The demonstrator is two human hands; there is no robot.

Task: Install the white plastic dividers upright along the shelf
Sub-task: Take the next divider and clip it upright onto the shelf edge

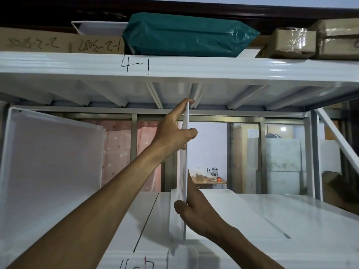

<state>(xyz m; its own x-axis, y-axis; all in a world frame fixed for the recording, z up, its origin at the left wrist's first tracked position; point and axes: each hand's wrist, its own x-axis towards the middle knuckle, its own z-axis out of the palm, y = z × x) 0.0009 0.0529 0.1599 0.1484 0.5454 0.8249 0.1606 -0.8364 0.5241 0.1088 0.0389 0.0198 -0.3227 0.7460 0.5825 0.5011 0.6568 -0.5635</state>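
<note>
1. White metal shelving fills the view, with a window frame and a dim room behind it; a divider (185, 162) stands edge-on and upright near the middle of the lower shelf (252, 216), reaching from its front edge up to the underside of the upper shelf (174, 68).
2. At the divider's top, the left hand (172, 131) pinches it: the thumb lies across the near edge and the fingers (187, 102) press the top corner up by a rib under the upper shelf. Likely this steers the top into its seat.
3. Low down, the right hand (196, 210) clamps the same edge, thumb on the left face and the other fingers on the right face, probably to keep the bottom planted and the panel plumb.
4. Another divider (52, 162) already stands towards the shelf's left end, well apart.
5. Above sit cardboard boxes (97, 44) and a green bag (186, 33).
6. Whether the bottom edge is locked into a slot I cannot tell.
</note>
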